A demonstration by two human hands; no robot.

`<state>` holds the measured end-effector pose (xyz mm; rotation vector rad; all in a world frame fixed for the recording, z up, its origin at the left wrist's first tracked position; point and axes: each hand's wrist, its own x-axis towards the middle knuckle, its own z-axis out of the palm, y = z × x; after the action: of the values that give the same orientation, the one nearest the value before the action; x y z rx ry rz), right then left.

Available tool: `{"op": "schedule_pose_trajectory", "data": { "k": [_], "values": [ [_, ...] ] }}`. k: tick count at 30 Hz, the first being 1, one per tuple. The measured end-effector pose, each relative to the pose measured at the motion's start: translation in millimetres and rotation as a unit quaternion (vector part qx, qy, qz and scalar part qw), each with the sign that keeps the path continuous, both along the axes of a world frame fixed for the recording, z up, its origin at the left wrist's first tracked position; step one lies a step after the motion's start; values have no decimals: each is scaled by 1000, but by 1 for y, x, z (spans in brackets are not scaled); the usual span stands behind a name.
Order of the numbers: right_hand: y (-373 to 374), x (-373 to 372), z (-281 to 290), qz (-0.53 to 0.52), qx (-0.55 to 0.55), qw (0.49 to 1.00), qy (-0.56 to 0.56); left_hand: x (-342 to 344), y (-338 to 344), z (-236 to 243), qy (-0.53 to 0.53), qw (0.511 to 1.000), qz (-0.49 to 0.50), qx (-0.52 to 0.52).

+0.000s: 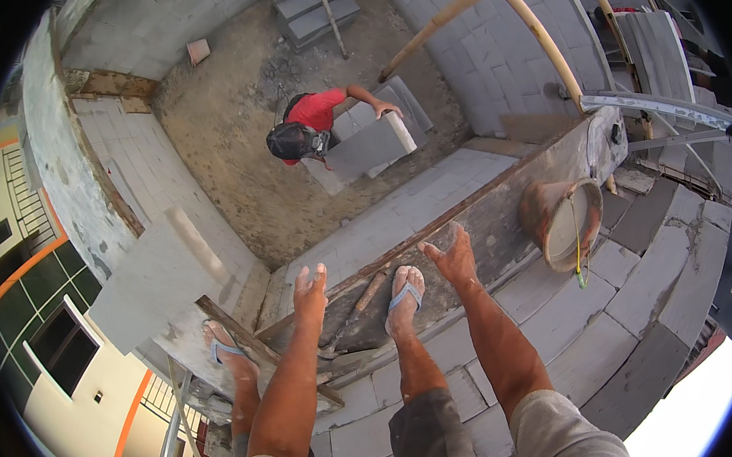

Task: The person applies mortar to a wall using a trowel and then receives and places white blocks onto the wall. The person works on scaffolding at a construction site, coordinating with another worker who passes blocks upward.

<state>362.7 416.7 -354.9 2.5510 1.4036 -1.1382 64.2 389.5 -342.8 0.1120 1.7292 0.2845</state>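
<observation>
Both my arms reach forward over a concrete ledge, and neither hand holds anything. My left hand (pixel 310 297) is open, fingers pointing up and away. Further right, my right hand (pixel 451 256) is open too, with thumb and fingers apart. Between them a trowel (pixel 369 294) with a wooden handle lies on the ledge beside my sandalled foot (pixel 404 298). Down on the floor below, a person in a red shirt and dark cap grips a large grey lightweight block (pixel 367 154), well away from my hands. Another grey block (pixel 153 281) rests on the wall top to my left.
A mortar-stained bucket (pixel 559 223) with a yellow cord stands on the ledge at right. Bamboo poles (pixel 461 5) and a metal bar (pixel 663 106) cross the upper right. Stacked blocks (pixel 313 20) sit on the dirt floor far below. A wooden beam (pixel 255 338) lies near my left foot.
</observation>
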Motion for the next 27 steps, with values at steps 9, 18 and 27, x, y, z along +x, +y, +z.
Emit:
{"op": "schedule_pose_trajectory", "data": {
  "k": [9, 18, 27],
  "values": [
    [88, -77, -10, -50, 31, 998, 28, -21, -6, -22, -51, 966, 235, -93],
    [143, -129, -52, -248, -60, 965, 57, -91, 24, -63, -39, 924, 368, -99],
    [162, -120, 19, -305, -201, 856, 365, -104, 107, -109, -226, 912, 343, 23]
  ]
}}
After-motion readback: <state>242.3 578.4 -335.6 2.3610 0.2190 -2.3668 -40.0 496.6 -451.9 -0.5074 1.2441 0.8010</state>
